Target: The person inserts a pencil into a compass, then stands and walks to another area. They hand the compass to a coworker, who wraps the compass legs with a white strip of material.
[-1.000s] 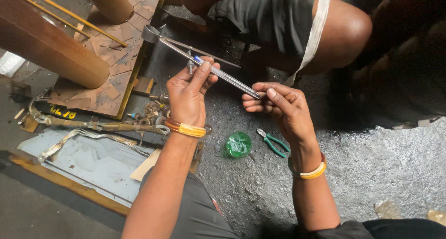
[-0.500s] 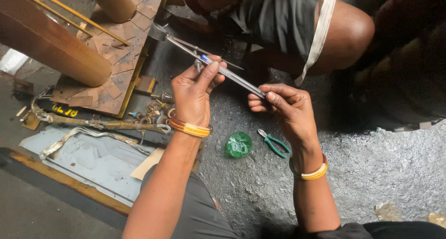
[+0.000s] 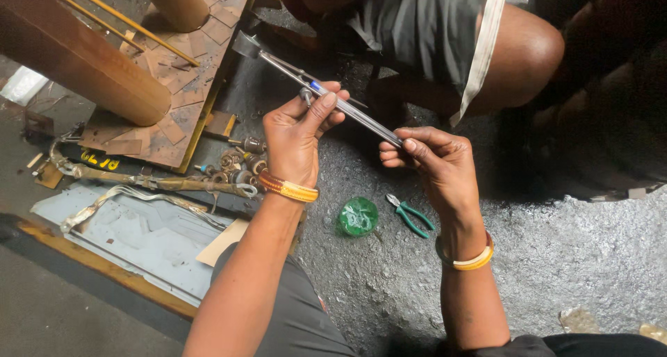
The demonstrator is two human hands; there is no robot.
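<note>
A long thin metal tool (image 3: 278, 67) with two parallel rods and a blocky head at its far end runs diagonally between my hands. My left hand (image 3: 299, 135) grips it near the middle, thumb pressed beside a small blue part (image 3: 316, 87) on the rods. My right hand (image 3: 434, 162) pinches the near end of the rods between thumb and fingers. Both wrists carry orange bangles. A green round object (image 3: 358, 216) and green-handled pliers (image 3: 411, 216) lie on the dark ground below my hands.
A person's bare knee (image 3: 528, 51) and grey shorts are close beyond the tool. At left stand a wooden cylinder (image 3: 83, 72), a tiled wooden board (image 3: 187, 86), small metal fittings (image 3: 240, 166), a braided strap (image 3: 139, 182) and a grey sheet (image 3: 132, 235).
Both hands and the tool have shifted slightly to the right and down in view. The grip on the rods is unchanged.
</note>
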